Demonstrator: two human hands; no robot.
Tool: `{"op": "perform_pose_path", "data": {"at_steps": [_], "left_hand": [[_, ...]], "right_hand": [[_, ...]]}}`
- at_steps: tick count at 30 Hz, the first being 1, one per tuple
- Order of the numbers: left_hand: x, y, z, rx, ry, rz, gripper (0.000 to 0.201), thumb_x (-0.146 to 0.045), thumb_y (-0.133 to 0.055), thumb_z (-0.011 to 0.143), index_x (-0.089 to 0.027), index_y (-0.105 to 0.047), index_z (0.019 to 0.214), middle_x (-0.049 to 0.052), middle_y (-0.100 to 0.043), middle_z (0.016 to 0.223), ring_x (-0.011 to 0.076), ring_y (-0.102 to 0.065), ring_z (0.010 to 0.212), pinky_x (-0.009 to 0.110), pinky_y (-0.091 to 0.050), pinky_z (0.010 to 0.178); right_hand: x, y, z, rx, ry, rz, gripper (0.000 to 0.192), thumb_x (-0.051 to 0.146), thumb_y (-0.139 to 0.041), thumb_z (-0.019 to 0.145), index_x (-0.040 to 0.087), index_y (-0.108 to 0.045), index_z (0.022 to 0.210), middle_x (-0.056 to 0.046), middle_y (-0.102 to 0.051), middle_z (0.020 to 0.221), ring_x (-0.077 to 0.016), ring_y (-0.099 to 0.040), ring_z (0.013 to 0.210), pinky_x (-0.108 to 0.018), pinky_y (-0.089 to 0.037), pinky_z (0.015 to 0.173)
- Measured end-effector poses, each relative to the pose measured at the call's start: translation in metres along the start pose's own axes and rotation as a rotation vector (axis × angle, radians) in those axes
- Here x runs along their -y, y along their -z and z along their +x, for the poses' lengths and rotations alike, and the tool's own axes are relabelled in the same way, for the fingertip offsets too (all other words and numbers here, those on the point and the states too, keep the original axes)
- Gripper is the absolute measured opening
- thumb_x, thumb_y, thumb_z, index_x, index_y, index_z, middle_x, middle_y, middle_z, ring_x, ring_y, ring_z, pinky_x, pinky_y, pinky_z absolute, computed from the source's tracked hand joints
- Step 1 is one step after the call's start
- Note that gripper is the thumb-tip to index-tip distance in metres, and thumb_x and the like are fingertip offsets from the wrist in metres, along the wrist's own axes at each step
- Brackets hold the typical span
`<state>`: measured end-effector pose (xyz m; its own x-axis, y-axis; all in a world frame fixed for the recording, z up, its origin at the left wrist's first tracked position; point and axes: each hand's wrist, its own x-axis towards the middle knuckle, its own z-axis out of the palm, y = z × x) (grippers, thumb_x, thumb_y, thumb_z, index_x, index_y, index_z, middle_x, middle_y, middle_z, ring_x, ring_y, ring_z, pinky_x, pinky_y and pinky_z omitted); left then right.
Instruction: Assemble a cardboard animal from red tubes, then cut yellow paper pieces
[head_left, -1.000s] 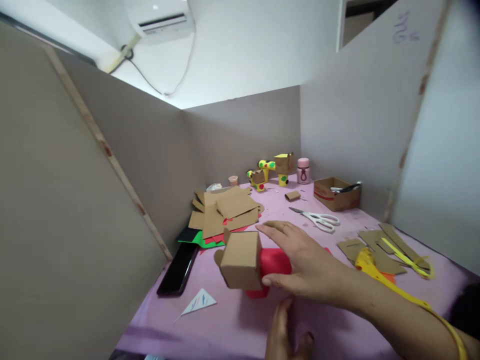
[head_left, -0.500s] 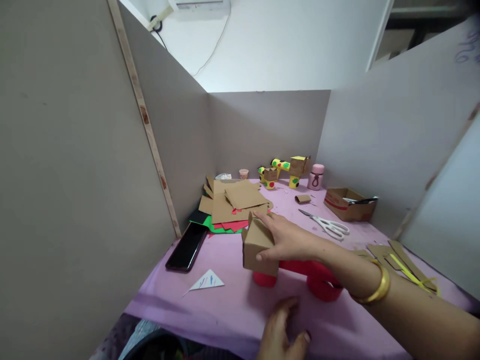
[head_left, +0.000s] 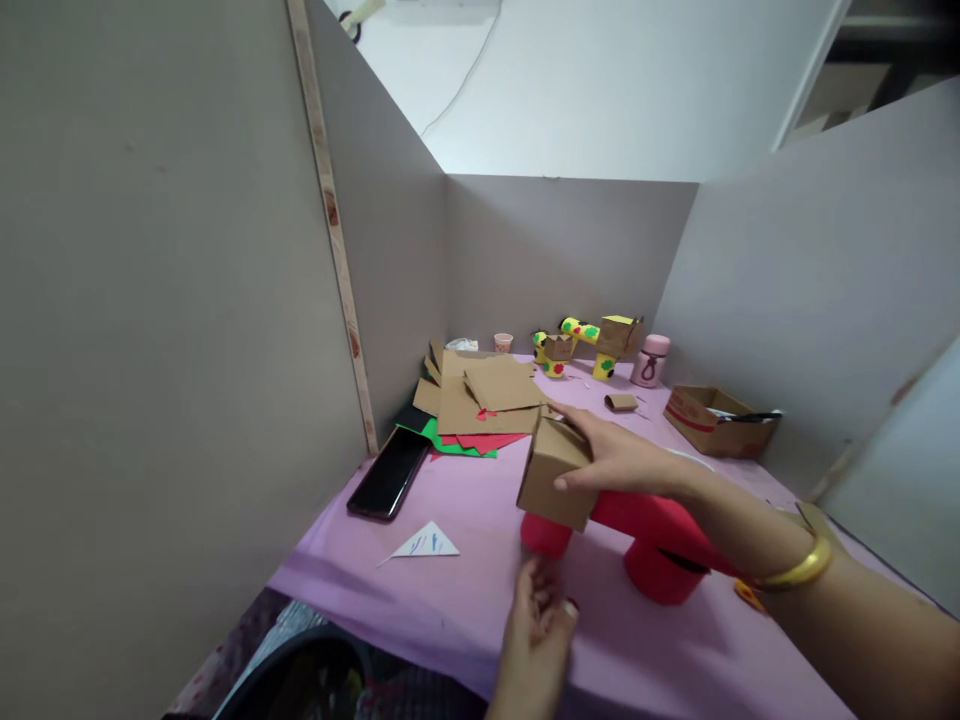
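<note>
A cardboard box [head_left: 553,470] sits on the front end of a red figure built from tubes [head_left: 637,515]. My right hand [head_left: 619,455] is wrapped over the box, with fingers across its top and thumb on its near side. Under the box stands a short red tube leg [head_left: 545,535], and a wider red one [head_left: 664,572] is at the right, partly behind my forearm. Close below the front leg is my left hand [head_left: 534,625], palm up, fingers loosely curled and thumb apart. Nothing shows in it; whether its fingertips touch the leg, I cannot tell.
A phone [head_left: 390,475] and a white paper triangle [head_left: 427,541] lie at the left. Cardboard sheets [head_left: 457,405] sit behind, near yellow spotted figures [head_left: 604,365], a pink bottle [head_left: 650,362] and a tool box [head_left: 701,425]. A dark bin [head_left: 300,680] stands below the table edge.
My left hand has moved left and up toward the front red leg, its fingers now more curled. My right hand keeps its hold on the box. The camera view has shifted a little.
</note>
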<state>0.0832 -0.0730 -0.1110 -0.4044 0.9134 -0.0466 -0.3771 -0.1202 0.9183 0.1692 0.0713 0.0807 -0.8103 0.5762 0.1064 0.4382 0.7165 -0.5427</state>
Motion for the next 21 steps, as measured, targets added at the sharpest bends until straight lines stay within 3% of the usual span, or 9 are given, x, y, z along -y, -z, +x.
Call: {"op": "perform_pose_path", "data": {"at_steps": [2,4,5,8,10,13,16,18,21], "left_hand": [[-0.011,-0.002,0.006,-0.109,0.090,-0.146,0.063,-0.048,-0.071,0.063,-0.015,-0.052,0.113,0.017,-0.056,0.123,0.0280,-0.050,0.117,0.036,-0.038,0.097],[-0.027,-0.008,0.009,-0.117,0.140,-0.233,0.052,-0.050,-0.066,0.070,-0.016,-0.055,0.107,0.014,-0.060,0.117,0.0274,-0.052,0.114,0.037,-0.039,0.096],[-0.036,-0.012,0.009,-0.100,0.093,-0.235,0.048,-0.049,-0.064,0.072,-0.016,-0.056,0.107,0.014,-0.061,0.115,0.0273,-0.052,0.114,0.037,-0.038,0.096],[-0.060,-0.025,0.002,-0.048,-0.217,-0.035,0.040,-0.043,-0.059,0.079,-0.017,-0.059,0.109,0.014,-0.058,0.122,0.0266,-0.049,0.119,0.036,-0.035,0.100],[-0.070,-0.033,-0.005,-0.048,-0.421,0.176,0.035,-0.038,-0.057,0.082,-0.019,-0.060,0.111,0.013,-0.056,0.125,0.0260,-0.048,0.119,0.036,-0.036,0.101],[-0.078,-0.040,-0.014,-0.061,-0.646,0.402,0.025,-0.034,-0.053,0.084,-0.020,-0.064,0.101,0.008,-0.068,0.100,0.0243,-0.057,0.105,0.039,-0.041,0.097],[-0.081,-0.043,-0.018,-0.097,-0.885,0.625,0.020,-0.030,-0.046,0.088,-0.020,-0.063,0.082,-0.001,-0.065,0.064,0.0163,-0.063,0.066,0.045,-0.035,0.104],[-0.080,-0.044,-0.019,-0.141,-1.017,0.741,0.023,-0.031,-0.043,0.090,-0.021,-0.062,0.083,-0.004,-0.062,0.058,0.0130,-0.060,0.054,0.048,-0.027,0.109],[-0.076,-0.049,-0.019,-0.178,-1.103,0.843,0.028,-0.038,-0.041,0.091,-0.023,-0.063,0.098,-0.003,-0.067,0.062,0.0153,-0.065,0.059,0.049,-0.023,0.112]], "right_hand": [[-0.006,0.013,-0.005,-0.003,-0.015,0.081,0.098,0.041,-0.072,0.066,0.024,-0.017,0.145,-0.011,-0.041,0.141,-0.0301,-0.048,0.117,-0.043,-0.043,0.095],[-0.012,0.026,-0.010,-0.015,-0.045,0.298,0.095,0.042,-0.072,0.068,0.031,-0.017,0.144,-0.008,-0.037,0.144,-0.0299,-0.045,0.122,-0.044,-0.042,0.096],[-0.015,0.031,-0.013,-0.013,-0.051,0.404,0.092,0.042,-0.071,0.069,0.031,-0.019,0.144,-0.008,-0.038,0.144,-0.0298,-0.043,0.124,-0.044,-0.041,0.097],[-0.019,0.041,-0.024,-0.059,-0.067,0.632,0.084,0.040,-0.071,0.069,0.028,-0.028,0.140,-0.008,-0.042,0.141,-0.0296,-0.043,0.125,-0.043,-0.039,0.099],[-0.020,0.043,-0.031,-0.095,-0.103,0.756,0.076,0.040,-0.071,0.067,0.027,-0.038,0.133,-0.008,-0.050,0.135,-0.0300,-0.050,0.119,-0.043,-0.041,0.096],[-0.023,0.038,-0.041,-0.136,-0.187,0.955,0.053,0.040,-0.071,0.063,0.025,-0.056,0.112,-0.006,-0.069,0.107,-0.0291,-0.064,0.096,-0.040,-0.049,0.082],[-0.027,0.030,-0.049,-0.219,-0.256,1.089,0.037,0.039,-0.071,0.059,0.025,-0.065,0.093,-0.004,-0.074,0.085,-0.0278,-0.068,0.080,-0.039,-0.051,0.074],[-0.032,0.024,-0.053,-0.251,-0.288,1.130,0.035,0.040,-0.069,0.059,0.024,-0.066,0.089,-0.005,-0.075,0.083,-0.0297,-0.068,0.079,-0.043,-0.050,0.077],[-0.041,0.013,-0.056,-0.285,-0.313,1.141,0.036,0.043,-0.066,0.060,0.022,-0.067,0.089,-0.008,-0.076,0.083,-0.0328,-0.068,0.084,-0.049,-0.048,0.084]]}}
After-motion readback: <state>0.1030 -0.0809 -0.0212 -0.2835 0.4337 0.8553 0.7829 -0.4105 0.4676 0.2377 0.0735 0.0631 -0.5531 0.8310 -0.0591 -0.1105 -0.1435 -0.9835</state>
